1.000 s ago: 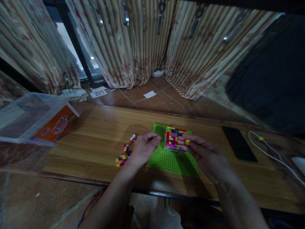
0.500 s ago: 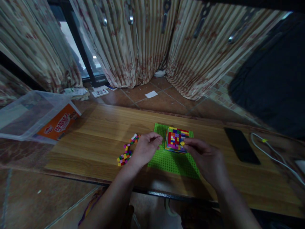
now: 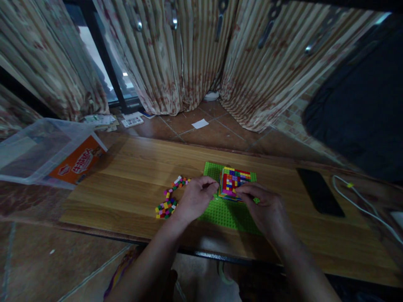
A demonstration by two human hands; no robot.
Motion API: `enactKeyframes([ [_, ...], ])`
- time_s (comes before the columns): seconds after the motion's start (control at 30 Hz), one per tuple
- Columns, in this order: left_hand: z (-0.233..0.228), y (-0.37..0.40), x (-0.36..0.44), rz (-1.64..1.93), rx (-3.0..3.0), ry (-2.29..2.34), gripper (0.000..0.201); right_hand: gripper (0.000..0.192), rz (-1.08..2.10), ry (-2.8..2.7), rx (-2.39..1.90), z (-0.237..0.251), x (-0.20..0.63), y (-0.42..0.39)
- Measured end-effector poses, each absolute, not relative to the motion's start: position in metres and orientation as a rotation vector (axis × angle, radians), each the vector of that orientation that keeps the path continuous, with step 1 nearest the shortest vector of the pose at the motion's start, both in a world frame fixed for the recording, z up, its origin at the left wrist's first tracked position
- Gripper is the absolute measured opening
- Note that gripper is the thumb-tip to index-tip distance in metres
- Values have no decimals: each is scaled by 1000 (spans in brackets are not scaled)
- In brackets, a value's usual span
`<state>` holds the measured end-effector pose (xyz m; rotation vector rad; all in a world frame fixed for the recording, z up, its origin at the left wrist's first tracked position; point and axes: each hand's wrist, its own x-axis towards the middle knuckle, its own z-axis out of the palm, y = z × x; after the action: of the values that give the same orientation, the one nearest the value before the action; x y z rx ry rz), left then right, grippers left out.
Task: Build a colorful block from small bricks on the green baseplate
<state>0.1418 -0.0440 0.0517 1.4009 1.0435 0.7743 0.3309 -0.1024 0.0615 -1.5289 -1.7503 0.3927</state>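
A block of layered, many-coloured toy bricks (image 3: 234, 181) stands on a green studded baseplate (image 3: 217, 214). At its front edge my right hand (image 3: 264, 205) pinches a small yellow brick between thumb and fingertips, mostly covered by the fingers. My left hand (image 3: 200, 195) is beside the block's left side, thumb and fingers drawn together; whatever may be between them is hidden. Loose coloured bricks (image 3: 165, 207) lie in a curved pile on the wooden table (image 3: 126, 188), left of my left hand and partly behind it.
A clear plastic bin (image 3: 47, 147) with an orange label stands at the table's left end. On the right lie a black phone (image 3: 319, 191) and a white cable (image 3: 362, 205). Beyond the table are a white paper (image 3: 200, 123) on the tiled floor and striped curtains (image 3: 189, 63).
My right hand has moved left with the yellow brick, from the block's front right corner to its front edge. My left hand has shifted slightly right, closer to the block.
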Motion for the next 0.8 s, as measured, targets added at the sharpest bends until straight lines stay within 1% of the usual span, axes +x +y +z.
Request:
enactKeyframes([
  [0.3, 46, -44, 142, 785, 1403, 1016, 25, 15, 377, -1739, -1521, 60, 330, -101],
  [0.8, 51, -45, 144, 773, 1387, 1020, 25, 19, 353, -1746, -1499, 63, 328, -99],
])
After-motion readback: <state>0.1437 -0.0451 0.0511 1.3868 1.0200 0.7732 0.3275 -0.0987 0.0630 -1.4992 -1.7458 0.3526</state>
